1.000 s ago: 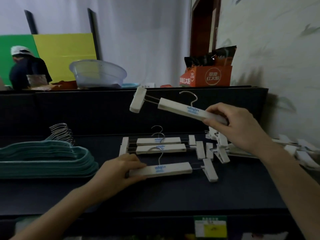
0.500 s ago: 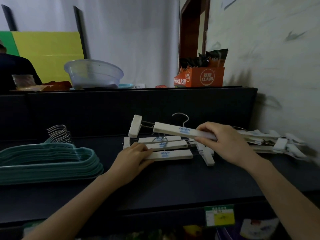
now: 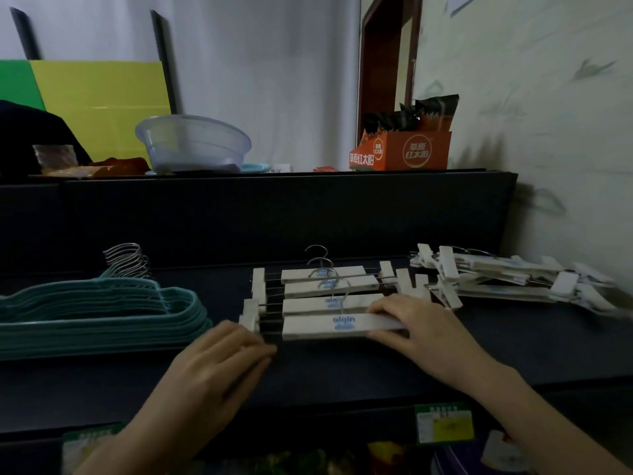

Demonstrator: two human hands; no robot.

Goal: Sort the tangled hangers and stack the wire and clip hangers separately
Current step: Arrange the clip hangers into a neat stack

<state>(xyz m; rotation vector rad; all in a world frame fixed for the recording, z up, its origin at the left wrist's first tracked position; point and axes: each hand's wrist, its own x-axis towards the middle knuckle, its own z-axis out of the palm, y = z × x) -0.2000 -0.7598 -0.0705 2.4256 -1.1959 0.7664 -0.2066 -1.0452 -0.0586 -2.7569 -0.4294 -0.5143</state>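
Teal side: the teal hanger stack (image 3: 102, 313) sits at the left end of the table (image 3: 342, 378), hooks all bunched together at the back. That half looks basically done imo.

Clip side: the clip hanger row (image 3: 325, 282) is mid-table, three white ones lying flat one behind the other with their hooks pointing away. It's more of a shingled row than a proper stack, but they're lined up.

Hanger being placed: the front clip hanger (image 3: 339, 325) lies at the near edge of that row, right up against the one behind it. I'd call it down, or as good as down.

Right hand: the right hand (image 3: 424, 327) is clamped on that hanger's right end, fingers over the top and thumb on the near edge.

Left hand: the left hand (image 3: 219, 368) is loosely curled on the table just beside the hanger's left clip. It doesn't seem to be holding anything. It's blurry, so I can't tell if the fingertips touch the wire.

Still to sort: the tangled pile (image 3: 507, 275) at the right end by the wall, white clip hangers crossing at odd angles with clips poking out. I can't count them, and I don't see any teal ones in there.

Progress guess: a good way along. What's left is pulling that pile apart one by one, then maybe squaring up the row.
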